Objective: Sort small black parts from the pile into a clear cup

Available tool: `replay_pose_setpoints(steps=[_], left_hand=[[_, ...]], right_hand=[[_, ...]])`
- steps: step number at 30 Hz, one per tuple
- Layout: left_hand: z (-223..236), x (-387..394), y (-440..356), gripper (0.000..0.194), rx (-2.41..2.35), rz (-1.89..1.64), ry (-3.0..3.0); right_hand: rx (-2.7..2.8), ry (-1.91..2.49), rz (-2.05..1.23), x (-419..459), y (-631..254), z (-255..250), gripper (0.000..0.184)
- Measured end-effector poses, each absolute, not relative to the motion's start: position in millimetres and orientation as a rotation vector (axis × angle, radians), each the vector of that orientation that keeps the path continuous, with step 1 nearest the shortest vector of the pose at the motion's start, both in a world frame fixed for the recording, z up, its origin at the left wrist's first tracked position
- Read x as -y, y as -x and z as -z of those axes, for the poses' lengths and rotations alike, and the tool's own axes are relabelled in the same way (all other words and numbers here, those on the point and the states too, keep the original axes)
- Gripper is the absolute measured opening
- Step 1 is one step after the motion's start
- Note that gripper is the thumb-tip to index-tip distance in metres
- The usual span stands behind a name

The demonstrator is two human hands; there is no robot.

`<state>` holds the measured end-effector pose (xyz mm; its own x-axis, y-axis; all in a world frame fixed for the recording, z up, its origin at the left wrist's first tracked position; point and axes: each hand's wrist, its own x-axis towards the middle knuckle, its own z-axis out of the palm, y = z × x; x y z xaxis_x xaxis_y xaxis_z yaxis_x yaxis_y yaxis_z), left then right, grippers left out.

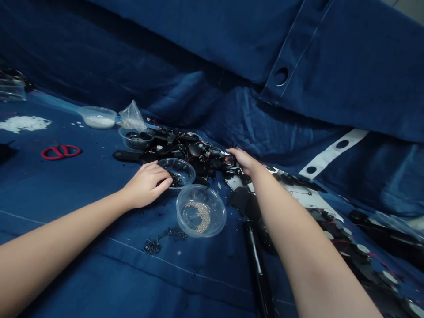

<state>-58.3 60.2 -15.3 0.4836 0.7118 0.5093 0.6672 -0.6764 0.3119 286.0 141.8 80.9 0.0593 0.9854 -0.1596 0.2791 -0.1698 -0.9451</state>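
My left hand [145, 183] rests on the blue cloth with its fingers curled, the fingertips reaching into a clear plastic bowl [181, 165] that holds small black parts. Whether they pinch a part is hidden. My right hand [243, 160] reaches into a pile of black electronic pieces with red wires [195, 152], fingers bent down onto it; its fingertips are hidden. A second clear bowl [215, 218] with small tan screws stands nearer to me, between my two forearms.
Loose black screws [165, 238] lie on the blue cloth [82, 212]. Red-handled scissors [61, 152] lie at the left. Behind stand a bowl of white bits [97, 117], a plastic bag [132, 117] and another bowl [135, 139]. Black wired parts [347, 238] stretch along the right.
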Motion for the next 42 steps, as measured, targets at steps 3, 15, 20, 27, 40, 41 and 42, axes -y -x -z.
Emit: replay_pose_setpoints(steps=[3,15,20,27,40,41,42], left_hand=[[15.0,-60.2,57.5,0.044,-1.237,-0.96,-2.633],[15.6,-61.7,57.7,0.045,-1.242,-0.958,-2.64],[15.6,-62.2,57.8,0.045,-1.267,-0.952,-2.62],[17.6,-63.9,58.2,0.046,-1.265,-0.961,-2.63],[15.4,-64.7,58.4,0.047,-1.255,-0.951,-2.65],[15.5,-64.9,58.6,0.047,-1.254,-0.947,-2.655],[15.7,-65.1,58.8,0.047,-1.253,-0.944,-2.659]], right_hand=[[1.235,1.567,-1.189,-139.4,-283.2,-80.8,0.024],[1.116,1.591,-1.18,-126.0,-327.6,-102.6,0.01],[1.223,1.638,-1.267,-107.7,-339.2,-99.4,0.01],[1.317,1.677,-1.299,-94.4,-345.7,-90.8,0.01],[1.491,1.718,-1.343,-61.8,-343.5,-98.6,0.039],[1.493,1.727,-1.339,-59.0,-344.1,-96.9,0.042],[1.489,1.732,-1.333,-56.7,-345.9,-95.2,0.044]])
